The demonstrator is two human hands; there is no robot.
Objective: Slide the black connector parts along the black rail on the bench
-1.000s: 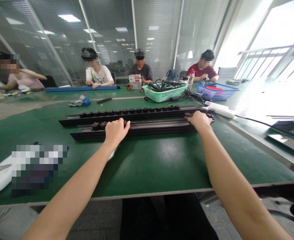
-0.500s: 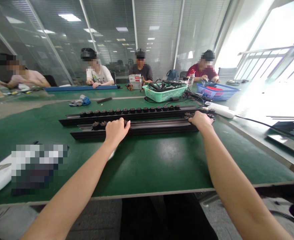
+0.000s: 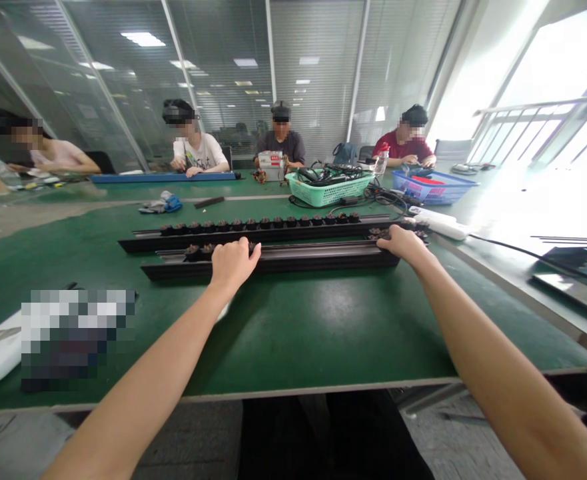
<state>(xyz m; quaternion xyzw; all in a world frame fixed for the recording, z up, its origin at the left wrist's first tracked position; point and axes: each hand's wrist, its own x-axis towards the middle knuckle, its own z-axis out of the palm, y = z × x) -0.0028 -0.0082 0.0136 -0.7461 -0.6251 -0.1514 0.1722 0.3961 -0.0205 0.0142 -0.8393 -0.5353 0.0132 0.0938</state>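
Two long black rails lie side by side across the table in front of me. The far rail (image 3: 253, 235) carries a row of small dark round parts (image 3: 264, 222). On the near rail (image 3: 323, 259), a few such parts show at the left, and its channel is bare along the middle. My left hand (image 3: 232, 268) is closed over the near rail, left of its middle, with the thumb pointing right; its fingertips are mostly hidden. At the rails' right end, my right hand (image 3: 404, 243) has its fingers bent down at a cluster of small dark parts (image 3: 377, 235); what they pinch is hidden.
Behind the rails stand a green basket (image 3: 329, 193) of cables and a blue basket (image 3: 430, 190). A white power strip (image 3: 440, 223) lies at right, a glove (image 3: 160, 202) at far left. A blurred-out item (image 3: 78, 340) is near left. Several people sit opposite.
My right forearm has swung a little to the right, while its hand stays at the cluster. My left hand and the rails look almost unmoved.
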